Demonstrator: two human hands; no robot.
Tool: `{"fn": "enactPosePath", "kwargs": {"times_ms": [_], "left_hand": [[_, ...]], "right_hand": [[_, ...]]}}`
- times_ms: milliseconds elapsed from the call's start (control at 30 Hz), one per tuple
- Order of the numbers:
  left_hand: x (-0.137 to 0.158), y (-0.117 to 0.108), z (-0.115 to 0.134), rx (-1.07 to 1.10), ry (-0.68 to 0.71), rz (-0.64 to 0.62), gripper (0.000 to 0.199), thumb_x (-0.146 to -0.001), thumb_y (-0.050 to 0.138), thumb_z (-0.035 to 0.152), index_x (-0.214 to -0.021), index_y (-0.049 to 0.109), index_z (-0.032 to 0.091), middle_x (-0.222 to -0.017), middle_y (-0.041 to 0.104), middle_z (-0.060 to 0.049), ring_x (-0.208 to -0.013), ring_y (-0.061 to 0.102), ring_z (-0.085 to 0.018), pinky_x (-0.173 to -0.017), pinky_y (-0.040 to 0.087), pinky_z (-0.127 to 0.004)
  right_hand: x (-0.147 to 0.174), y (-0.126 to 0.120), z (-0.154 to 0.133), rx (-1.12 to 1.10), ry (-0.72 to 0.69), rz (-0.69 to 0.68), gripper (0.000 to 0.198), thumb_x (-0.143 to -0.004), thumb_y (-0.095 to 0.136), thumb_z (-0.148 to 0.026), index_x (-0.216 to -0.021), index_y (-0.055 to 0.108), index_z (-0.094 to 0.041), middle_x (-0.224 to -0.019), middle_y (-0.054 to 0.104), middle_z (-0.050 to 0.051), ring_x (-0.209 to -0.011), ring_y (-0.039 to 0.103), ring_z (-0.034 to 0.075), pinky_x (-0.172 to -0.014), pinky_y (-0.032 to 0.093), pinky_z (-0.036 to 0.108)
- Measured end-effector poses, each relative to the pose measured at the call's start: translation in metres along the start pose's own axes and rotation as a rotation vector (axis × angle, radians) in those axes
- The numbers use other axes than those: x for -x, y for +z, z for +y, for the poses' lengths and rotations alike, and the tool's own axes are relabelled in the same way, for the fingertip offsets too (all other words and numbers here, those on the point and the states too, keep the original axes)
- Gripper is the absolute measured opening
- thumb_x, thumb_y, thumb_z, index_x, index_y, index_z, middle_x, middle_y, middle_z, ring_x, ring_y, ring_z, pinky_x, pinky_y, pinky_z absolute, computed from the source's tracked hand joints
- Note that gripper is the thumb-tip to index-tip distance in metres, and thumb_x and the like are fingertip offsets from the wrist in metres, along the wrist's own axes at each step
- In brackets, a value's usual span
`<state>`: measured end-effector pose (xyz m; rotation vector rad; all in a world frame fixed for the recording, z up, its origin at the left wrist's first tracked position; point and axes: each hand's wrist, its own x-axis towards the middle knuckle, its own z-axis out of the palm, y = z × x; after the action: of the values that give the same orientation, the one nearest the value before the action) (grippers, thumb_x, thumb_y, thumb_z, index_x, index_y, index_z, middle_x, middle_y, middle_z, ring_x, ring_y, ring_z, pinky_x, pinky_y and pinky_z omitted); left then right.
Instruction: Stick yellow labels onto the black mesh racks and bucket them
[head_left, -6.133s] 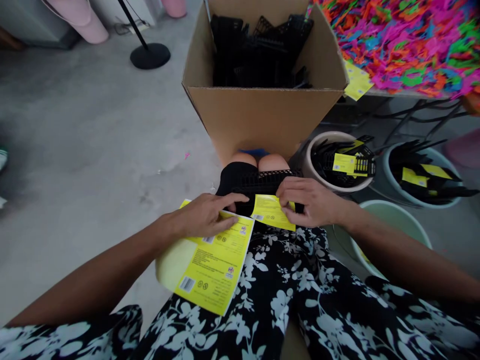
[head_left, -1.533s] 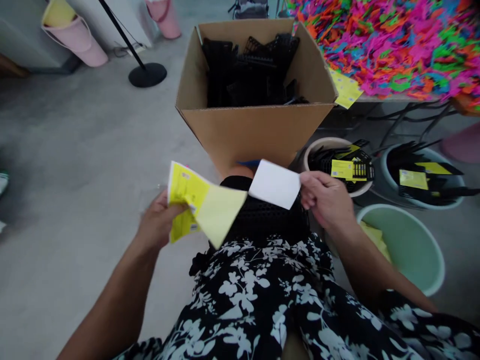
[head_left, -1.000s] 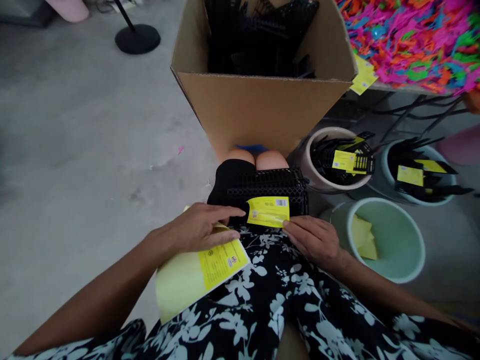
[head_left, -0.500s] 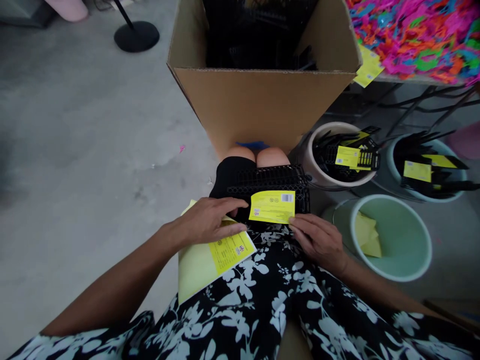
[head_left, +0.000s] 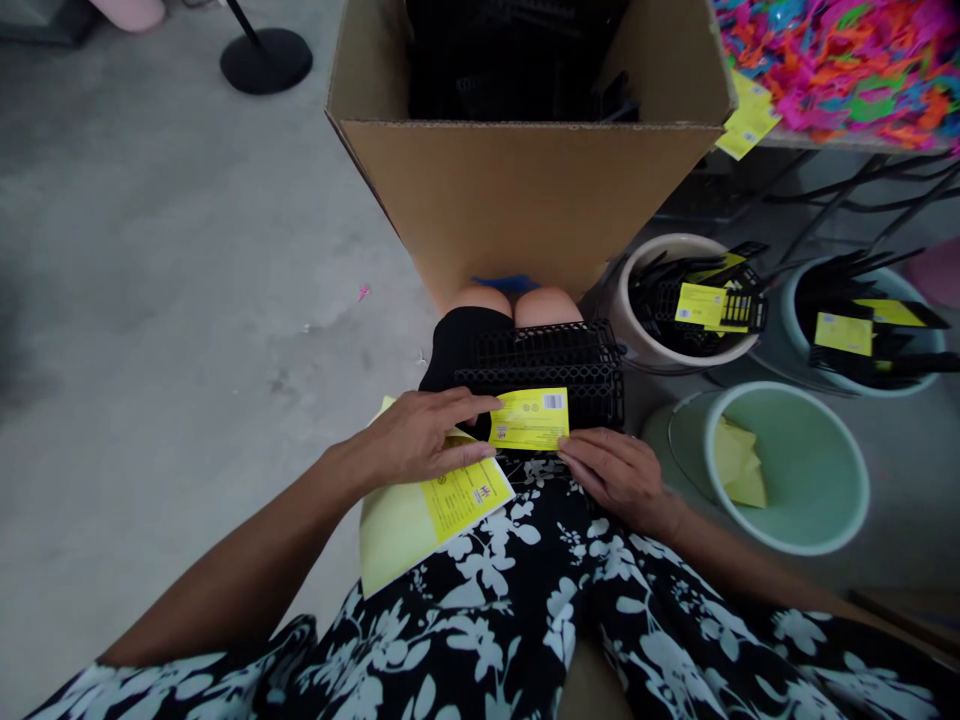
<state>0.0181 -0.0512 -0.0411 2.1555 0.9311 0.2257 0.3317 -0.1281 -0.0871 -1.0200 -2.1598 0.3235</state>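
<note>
Head view is showing the left hand (head_left: 416, 440) lying flat, fingers unclenched, pinning a yellow label sheet (head_left: 431, 500) to the lap, while the right hand (head_left: 611, 470) is pressing open fingertips against a yellow sticker (head_left: 529, 419) sitting on a black plastic grid rack (head_left: 555, 365) beneath a cardboard box (head_left: 525, 190)

Bare floor (head_left: 165, 300) fills the left of the frame, open for passing. Cardboard box (head_left: 525, 190) blocks top centre; three tubs (head_left: 787, 470) crowd the right.
</note>
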Motion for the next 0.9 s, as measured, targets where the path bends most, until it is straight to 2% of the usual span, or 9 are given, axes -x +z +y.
{"fn": "enactPosePath", "kwargs": {"times_ms": [167,400,567,733,900], "left_hand": [[-0.001,0.0,0.0,-0.017,-0.009,0.007,0.053,-0.097,0.065,0.052,-0.146,0.064,0.034,-0.117,0.075,-0.007,-0.084,0.071,-0.021,-0.072,0.05,-0.03],[0.002,0.001,-0.003,-0.016,0.032,0.015,0.049,-0.1,0.062,0.051,-0.146,0.063,0.034,-0.116,0.074,-0.006,-0.086,0.071,-0.019,-0.073,0.052,-0.028],[0.001,0.001,-0.002,-0.086,0.022,0.0,0.053,-0.102,0.057,0.056,-0.149,0.06,0.029,-0.12,0.072,-0.006,-0.085,0.071,-0.016,-0.072,0.054,-0.027],[-0.001,0.002,0.0,-0.124,-0.021,-0.019,0.059,-0.101,0.057,0.06,-0.152,0.055,0.029,-0.117,0.073,-0.005,-0.09,0.073,-0.019,-0.072,0.055,-0.029],[-0.004,0.002,0.002,-0.116,-0.059,-0.021,0.061,-0.1,0.057,0.061,-0.152,0.055,0.029,-0.114,0.073,-0.005,-0.087,0.071,-0.018,-0.071,0.054,-0.03]], "right_hand": [[0.003,0.002,-0.001,0.033,0.021,0.03,0.028,-0.093,0.074,-0.013,-0.119,0.074,-0.023,-0.104,0.082,0.007,-0.087,0.079,0.018,-0.081,0.068,0.031],[-0.001,0.0,-0.005,0.032,0.029,0.08,0.025,-0.094,0.073,-0.012,-0.118,0.074,-0.02,-0.102,0.082,0.008,-0.086,0.079,0.018,-0.081,0.067,0.03],[0.004,0.006,-0.002,0.018,0.055,0.055,0.028,-0.094,0.073,-0.013,-0.121,0.074,-0.024,-0.105,0.082,0.006,-0.089,0.079,0.018,-0.084,0.068,0.029],[0.007,0.009,0.0,0.0,0.056,0.028,0.028,-0.094,0.075,-0.012,-0.12,0.072,-0.021,-0.105,0.08,0.007,-0.09,0.077,0.017,-0.084,0.067,0.03],[0.006,0.012,0.002,-0.001,0.082,-0.014,0.026,-0.096,0.071,-0.013,-0.12,0.07,-0.022,-0.105,0.078,0.007,-0.09,0.075,0.018,-0.083,0.065,0.033]]}}
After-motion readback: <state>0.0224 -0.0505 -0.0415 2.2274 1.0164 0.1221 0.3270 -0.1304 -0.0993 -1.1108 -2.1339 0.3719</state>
